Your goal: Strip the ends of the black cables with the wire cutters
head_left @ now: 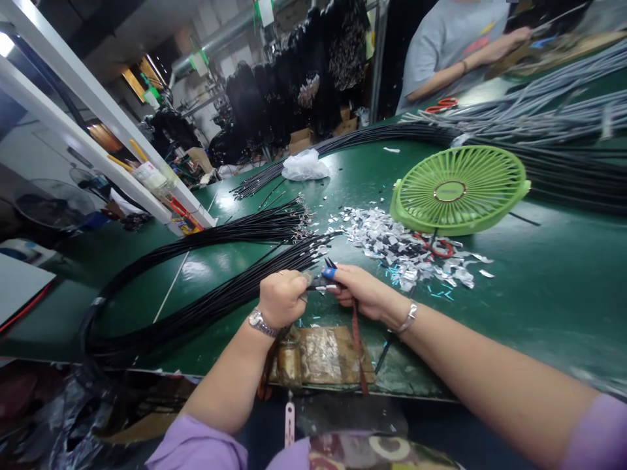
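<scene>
In the middle of the head view, my left hand (281, 297) is closed in a fist around a thin black cable (317, 286) with a whitish end. My right hand (362, 290) meets it from the right, its fingers pinched on that cable end. A blue wrap (329, 273) covers a fingertip of my right hand, and dark pointed tips (330, 262) stick up beside it; what they belong to is hidden. Below the right hand hangs a reddish-brown strap (357, 346). Just beyond my left hand lies a bundle of black cables (255, 277) with whitish ends.
A pile of white and silver scraps (386, 238) lies ahead on the green table (553, 281), with a green fan (458, 189) behind it. Near the front edge is a taped board (326, 352). Red-handled scissors (441, 105) and grey cables are further back, near another person (450, 52).
</scene>
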`<state>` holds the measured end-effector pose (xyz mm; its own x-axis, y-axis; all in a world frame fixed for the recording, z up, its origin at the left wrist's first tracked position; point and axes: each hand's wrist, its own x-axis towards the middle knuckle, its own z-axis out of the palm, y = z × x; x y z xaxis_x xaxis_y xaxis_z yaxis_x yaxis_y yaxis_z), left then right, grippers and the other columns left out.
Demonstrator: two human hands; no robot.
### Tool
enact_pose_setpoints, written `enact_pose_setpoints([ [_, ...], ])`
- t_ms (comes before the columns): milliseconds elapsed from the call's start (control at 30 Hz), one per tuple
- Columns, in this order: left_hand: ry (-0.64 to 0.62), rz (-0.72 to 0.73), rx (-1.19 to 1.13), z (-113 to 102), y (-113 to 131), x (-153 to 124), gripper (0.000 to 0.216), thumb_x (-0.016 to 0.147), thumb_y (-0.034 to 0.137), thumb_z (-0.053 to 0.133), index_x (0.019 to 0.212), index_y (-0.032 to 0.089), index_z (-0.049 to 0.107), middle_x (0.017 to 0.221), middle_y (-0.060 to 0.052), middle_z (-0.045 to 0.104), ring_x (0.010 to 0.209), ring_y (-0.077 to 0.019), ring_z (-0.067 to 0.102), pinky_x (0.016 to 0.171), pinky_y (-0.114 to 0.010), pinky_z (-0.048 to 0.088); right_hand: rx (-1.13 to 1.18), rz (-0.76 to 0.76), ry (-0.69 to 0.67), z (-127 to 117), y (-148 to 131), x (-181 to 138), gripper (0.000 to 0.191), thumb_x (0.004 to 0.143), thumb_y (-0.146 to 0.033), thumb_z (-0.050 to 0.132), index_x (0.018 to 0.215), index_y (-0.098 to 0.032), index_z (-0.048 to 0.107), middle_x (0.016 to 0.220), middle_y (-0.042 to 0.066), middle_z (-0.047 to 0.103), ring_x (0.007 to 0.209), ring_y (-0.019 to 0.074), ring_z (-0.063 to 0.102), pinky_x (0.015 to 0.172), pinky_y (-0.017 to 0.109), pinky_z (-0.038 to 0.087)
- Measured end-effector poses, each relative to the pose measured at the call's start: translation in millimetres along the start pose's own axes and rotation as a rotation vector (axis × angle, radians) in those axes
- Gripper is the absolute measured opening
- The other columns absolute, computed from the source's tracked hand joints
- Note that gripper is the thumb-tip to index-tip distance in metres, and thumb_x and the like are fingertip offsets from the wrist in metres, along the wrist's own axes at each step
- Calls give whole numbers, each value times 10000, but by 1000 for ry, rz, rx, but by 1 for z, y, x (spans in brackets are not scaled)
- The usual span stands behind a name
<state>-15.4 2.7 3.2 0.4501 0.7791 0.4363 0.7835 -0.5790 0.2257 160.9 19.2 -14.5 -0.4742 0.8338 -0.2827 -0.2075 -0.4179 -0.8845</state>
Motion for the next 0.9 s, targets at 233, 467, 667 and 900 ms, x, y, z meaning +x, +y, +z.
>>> enact_pose_setpoints([
  [233,-214,-280,-495,1,-5,6,319,786,456,575,642,172,590,609,-41,632,570,-139,570,584,-255,448,-378,-383,71,-9,-2,4,149,674,-298,538,587,-193,480,511,-61,418,495,86,343,481,213,288],
  [467,-658,-701,-1197,6,-16,12,554,581,659,684,681,147,499,490,-10,601,330,-94,504,300,-165,224,-815,-731,44,-13,-4,-2,124,744,-221,458,621,-203,471,584,-23,482,567,126,399,554,253,328],
  [667,-634,-695,-1268,4,-17,10,536,594,626,699,669,133,505,483,3,585,312,-54,453,310,-154,168,-909,-822,58,-15,-1,-4,126,777,-209,441,665,-206,499,623,6,540,585,143,445,575,261,359],
  [900,-385,-612,-1037,5,-12,11,473,617,601,686,698,156,544,453,49,501,364,-57,405,377,-179,264,-957,-800,110,-17,-2,-3,127,768,-219,453,648,-208,492,601,2,517,570,143,431,564,264,338],
])
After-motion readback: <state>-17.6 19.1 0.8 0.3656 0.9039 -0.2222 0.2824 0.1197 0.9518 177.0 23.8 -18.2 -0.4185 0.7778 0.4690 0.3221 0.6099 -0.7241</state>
